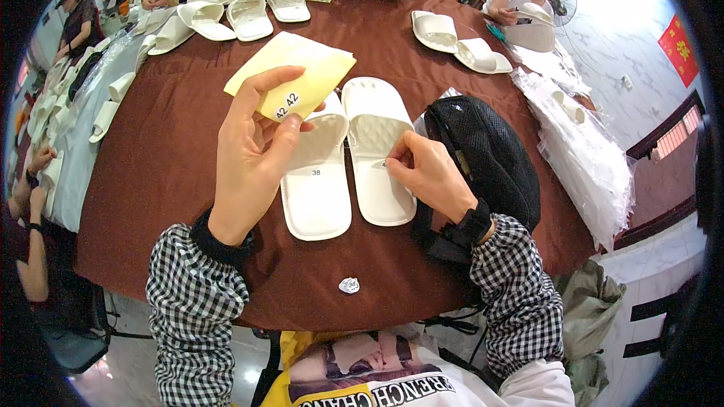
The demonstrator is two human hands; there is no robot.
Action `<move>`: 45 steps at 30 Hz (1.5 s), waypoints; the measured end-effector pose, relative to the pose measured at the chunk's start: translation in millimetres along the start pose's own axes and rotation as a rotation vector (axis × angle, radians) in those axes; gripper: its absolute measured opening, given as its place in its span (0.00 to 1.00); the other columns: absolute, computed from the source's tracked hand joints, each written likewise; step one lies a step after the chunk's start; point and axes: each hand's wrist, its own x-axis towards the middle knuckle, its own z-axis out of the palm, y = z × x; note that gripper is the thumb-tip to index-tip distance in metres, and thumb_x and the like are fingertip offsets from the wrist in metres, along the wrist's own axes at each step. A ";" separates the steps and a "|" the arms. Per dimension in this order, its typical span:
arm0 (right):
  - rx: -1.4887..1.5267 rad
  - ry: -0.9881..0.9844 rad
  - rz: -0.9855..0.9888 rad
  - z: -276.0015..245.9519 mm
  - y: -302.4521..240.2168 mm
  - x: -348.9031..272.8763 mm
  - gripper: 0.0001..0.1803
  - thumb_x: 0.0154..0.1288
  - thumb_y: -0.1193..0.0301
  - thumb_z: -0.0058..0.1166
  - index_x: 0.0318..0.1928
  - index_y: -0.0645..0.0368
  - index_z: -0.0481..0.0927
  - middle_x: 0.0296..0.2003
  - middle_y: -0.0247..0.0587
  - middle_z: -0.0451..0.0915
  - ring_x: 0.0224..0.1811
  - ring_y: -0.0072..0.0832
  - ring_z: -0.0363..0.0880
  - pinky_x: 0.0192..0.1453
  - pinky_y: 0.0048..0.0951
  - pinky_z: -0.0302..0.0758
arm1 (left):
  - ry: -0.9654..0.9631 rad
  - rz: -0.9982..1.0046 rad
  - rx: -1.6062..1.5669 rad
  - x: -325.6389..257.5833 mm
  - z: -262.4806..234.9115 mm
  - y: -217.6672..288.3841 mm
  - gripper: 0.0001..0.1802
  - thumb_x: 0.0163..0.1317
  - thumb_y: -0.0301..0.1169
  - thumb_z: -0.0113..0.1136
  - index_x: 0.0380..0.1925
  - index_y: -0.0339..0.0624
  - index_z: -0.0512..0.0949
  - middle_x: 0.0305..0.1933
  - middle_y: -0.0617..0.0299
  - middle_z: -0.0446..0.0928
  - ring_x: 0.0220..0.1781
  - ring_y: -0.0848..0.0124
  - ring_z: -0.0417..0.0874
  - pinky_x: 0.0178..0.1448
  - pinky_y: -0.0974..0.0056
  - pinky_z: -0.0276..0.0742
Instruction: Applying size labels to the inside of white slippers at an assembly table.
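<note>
Two white slippers [343, 162] lie side by side on the brown desk [173, 151], one yellow sticker sheet [298, 75] above them. The left hand [253, 158] has its fingers [260, 94] pinched on that sheet's lower edge. The right hand [430, 173] presses nearly closed fingertips [391, 162] onto the right slipper's insole, holding nothing visible. One black mesh bag [483, 151] lies just right of that hand.

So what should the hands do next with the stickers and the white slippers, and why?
Probably press the small sticker flat: the right hand has its fingertips on the insole of the right slipper, seemingly placing one. The left slipper already shows a sticker, and the left hand holds the yellow sticker sheet above it.
</note>
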 end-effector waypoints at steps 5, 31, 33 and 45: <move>-0.044 0.009 -0.034 0.5 -0.7 1.7 0.08 0.59 0.74 0.57 0.33 0.68 0.76 0.24 0.44 0.78 0.25 0.27 0.76 0.32 0.29 0.73 | 0.002 -0.019 -0.002 0.5 0.2 1.1 0.24 0.63 0.14 0.45 0.60 0.36 0.67 0.56 0.53 0.74 0.55 0.70 0.80 0.57 0.66 0.77; -0.457 -0.131 -0.396 -23.8 -15.9 -26.4 0.17 0.53 0.80 0.54 0.46 0.63 0.77 0.41 0.45 0.76 0.40 0.41 0.80 0.43 0.36 0.80 | 0.024 -0.009 0.053 4.3 2.9 2.6 0.24 0.63 0.15 0.46 0.60 0.36 0.66 0.57 0.53 0.73 0.55 0.67 0.80 0.56 0.65 0.78; -0.499 -0.110 -0.421 -21.8 -18.5 -26.9 0.18 0.52 0.80 0.54 0.46 0.64 0.76 0.41 0.45 0.75 0.41 0.40 0.80 0.43 0.35 0.80 | 0.021 -0.009 0.069 4.0 3.0 4.6 0.24 0.63 0.15 0.46 0.60 0.36 0.67 0.57 0.53 0.73 0.55 0.67 0.80 0.55 0.65 0.78; -0.573 -0.139 -0.459 -25.3 -20.4 -34.3 0.20 0.52 0.79 0.55 0.48 0.66 0.75 0.43 0.46 0.75 0.47 0.39 0.78 0.42 0.35 0.79 | 0.025 -0.008 0.106 1.8 0.3 1.3 0.22 0.66 0.22 0.49 0.61 0.38 0.67 0.58 0.51 0.74 0.55 0.65 0.80 0.54 0.64 0.78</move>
